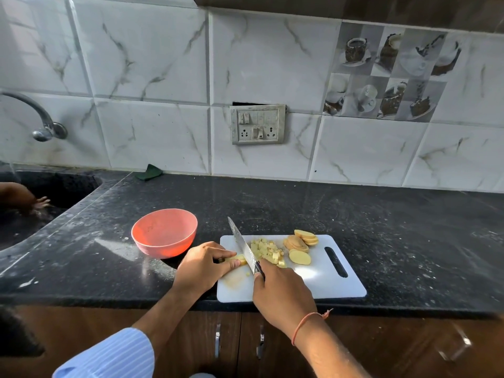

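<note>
The potato piece (236, 259) lies on the near-left part of the cutting board (313, 282). The left hand (203, 264) pins it there, fingers curled over its top and thumb against its near side. The right hand (281, 293) is closed round the dark handle of the knife (243, 246) above the board's near middle. The blade stands edge-down at the right end of the piece and appears to rest on it (the contact line is hidden by the fingers); its tip points towards the board's far-left corner.

The piece is pale yellow, smooth and oblong; the blade is bright steel with a mottled face. The board is white, matte plastic with rounded corners and a slot handle at its right end. Small diced cubes (268, 251) form a loose heap just right of the blade. Round slices (301, 241), flat and overlapping, lie at the board's far middle. A glossy orange bowl (164, 232) stands just off the board's far-left corner.
</note>
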Tool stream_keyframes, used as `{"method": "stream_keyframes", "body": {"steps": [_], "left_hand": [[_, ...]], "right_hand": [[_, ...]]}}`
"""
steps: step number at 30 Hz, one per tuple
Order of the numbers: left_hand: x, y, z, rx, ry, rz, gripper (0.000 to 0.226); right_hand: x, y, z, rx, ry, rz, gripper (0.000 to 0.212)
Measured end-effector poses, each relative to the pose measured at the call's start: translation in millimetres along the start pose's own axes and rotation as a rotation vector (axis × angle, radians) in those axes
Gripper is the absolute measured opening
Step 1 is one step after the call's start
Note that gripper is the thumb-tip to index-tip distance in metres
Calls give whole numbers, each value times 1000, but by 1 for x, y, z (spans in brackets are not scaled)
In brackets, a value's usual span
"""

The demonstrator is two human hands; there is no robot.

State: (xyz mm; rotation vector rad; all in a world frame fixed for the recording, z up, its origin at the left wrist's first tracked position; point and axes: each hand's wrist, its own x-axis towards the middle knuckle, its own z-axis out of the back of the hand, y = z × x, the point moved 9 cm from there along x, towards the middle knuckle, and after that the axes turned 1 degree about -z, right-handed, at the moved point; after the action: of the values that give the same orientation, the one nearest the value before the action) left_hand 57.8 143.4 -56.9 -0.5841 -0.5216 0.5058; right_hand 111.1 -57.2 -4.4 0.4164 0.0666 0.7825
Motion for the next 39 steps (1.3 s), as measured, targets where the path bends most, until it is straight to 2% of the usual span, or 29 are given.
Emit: {"method": "stream_keyframes", "body": {"steps": [6,11,16,21,25,32,35,39], "left_hand": [[6,4,-4,-47,87,15,32],[5,3,-5,-39,142,-41,34],[5,2,-4,-70,149,-22,34],[4,6,-6,-78,105,37,35],[3,7,-7,-65,70,17,38],[4,3,-4,-167,39,-21,27],[3,-3,-1,-212,63,-60,26],[1,-3,1,-226,100,-101,30]], "right_hand": [[13,11,-15,-125,68,-36,41],[8,9,-13,-176,51,5,50],[-1,-5,-6,-154,7,29,38],[7,-4,-4,-74,-10,1,32],[9,-3,3,-30,-49,7,29],[10,7,-15,-57,31,1,25],[18,13,-18,-79,42,-12,29],[15,20,-18,-164,28,36,44]]}}
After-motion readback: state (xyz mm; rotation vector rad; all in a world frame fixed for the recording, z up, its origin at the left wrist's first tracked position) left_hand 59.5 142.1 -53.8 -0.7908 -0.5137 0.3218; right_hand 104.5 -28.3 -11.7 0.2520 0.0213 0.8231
